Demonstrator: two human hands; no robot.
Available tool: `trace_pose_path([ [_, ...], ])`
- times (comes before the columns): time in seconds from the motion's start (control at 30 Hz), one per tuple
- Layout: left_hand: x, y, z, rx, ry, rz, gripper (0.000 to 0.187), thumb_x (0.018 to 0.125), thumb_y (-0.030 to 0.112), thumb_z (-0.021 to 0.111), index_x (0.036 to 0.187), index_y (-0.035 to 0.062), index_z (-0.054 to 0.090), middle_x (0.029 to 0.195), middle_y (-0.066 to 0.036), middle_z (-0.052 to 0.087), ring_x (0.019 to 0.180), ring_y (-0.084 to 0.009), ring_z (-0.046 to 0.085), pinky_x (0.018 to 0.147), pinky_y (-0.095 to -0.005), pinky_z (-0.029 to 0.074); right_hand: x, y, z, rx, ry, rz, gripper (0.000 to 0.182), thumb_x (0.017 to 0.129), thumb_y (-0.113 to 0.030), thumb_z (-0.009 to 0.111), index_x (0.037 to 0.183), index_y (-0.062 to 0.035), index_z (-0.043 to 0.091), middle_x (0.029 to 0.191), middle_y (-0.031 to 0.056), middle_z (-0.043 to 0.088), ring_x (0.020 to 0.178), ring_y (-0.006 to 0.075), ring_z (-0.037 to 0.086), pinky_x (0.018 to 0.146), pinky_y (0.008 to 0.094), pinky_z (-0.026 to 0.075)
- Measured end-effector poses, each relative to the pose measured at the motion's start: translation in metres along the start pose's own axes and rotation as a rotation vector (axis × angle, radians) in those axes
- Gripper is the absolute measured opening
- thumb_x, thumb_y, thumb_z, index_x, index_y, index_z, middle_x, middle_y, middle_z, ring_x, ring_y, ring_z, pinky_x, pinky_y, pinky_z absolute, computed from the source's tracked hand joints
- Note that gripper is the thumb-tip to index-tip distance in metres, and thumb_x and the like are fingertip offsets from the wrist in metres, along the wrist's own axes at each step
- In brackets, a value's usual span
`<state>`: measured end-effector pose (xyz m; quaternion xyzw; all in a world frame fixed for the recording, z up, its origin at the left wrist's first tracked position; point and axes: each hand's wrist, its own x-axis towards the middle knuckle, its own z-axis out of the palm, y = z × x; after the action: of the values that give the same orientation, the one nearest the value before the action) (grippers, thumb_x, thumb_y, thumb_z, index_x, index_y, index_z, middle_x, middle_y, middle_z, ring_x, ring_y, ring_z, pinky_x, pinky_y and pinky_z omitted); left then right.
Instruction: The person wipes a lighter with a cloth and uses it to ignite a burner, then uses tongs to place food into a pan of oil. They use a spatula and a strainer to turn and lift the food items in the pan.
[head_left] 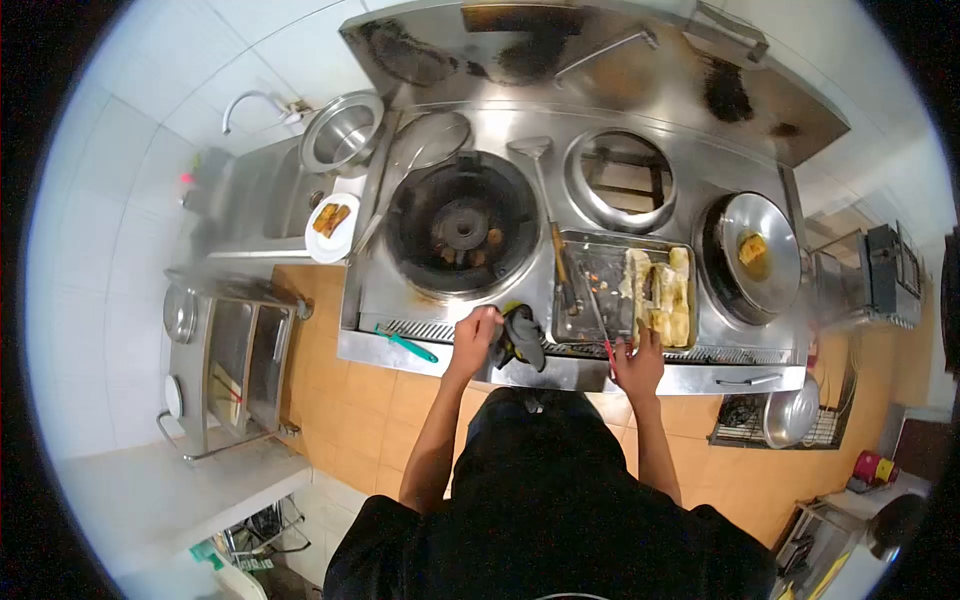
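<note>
My left hand (478, 340) is closed at the counter's front edge, beside a grey and black cloth or glove (520, 338); whether it grips the cloth is unclear. At the front of a metal tray (590, 262), my right hand (638, 365) has its fingers around the red handle of a pair of tongs (604, 325). Pale rolled pieces (672, 300) fill the tray's right side, just beyond my fingertips. Small scraps lie on its left side, where a wooden-handled tool (562, 262) rests on the rim.
A black burner (462, 228) lies ahead of my left hand. A pan (762, 255) with oil and a yellow piece stands right. A white plate (331, 228) holds browned pieces at left. A green-handled peeler or knife (408, 344) lies near the front edge.
</note>
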<state>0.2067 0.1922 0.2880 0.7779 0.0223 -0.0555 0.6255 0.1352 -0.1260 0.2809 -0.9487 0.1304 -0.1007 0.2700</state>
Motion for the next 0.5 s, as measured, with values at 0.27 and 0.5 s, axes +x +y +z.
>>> trace_pose_path([
  [0.27, 0.075, 0.017, -0.107, 0.346, 0.333, 0.351, 0.019, 0.090, 0.000, 0.049, 0.104, 0.0057, 0.061, 0.073, -0.010, 0.059, 0.068, -0.0268, 0.060, 0.065, -0.0342, 0.046, 0.093, -0.100, 0.068, -0.168, -0.097, -0.278, 0.045, 0.082, -0.029, 0.067, 0.123, -0.0147, 0.057, 0.110, 0.0123, 0.060, 0.106, 0.0365, 0.057, 0.086, 0.0504, 0.045],
  [0.5, 0.169, -0.033, -0.234, 1.020, 0.467, 0.101, 0.029, 0.083, 0.013, 0.064, 0.112, 0.0101, 0.063, 0.105, -0.013, 0.061, 0.096, -0.0329, 0.061, 0.080, -0.0470, 0.052, 0.102, -0.131, 0.118, -0.479, -0.058, -0.020, 0.055, 0.072, -0.033, 0.075, 0.118, -0.0097, 0.057, 0.111, 0.0113, 0.062, 0.109, 0.0325, 0.056, 0.090, 0.0479, 0.042],
])
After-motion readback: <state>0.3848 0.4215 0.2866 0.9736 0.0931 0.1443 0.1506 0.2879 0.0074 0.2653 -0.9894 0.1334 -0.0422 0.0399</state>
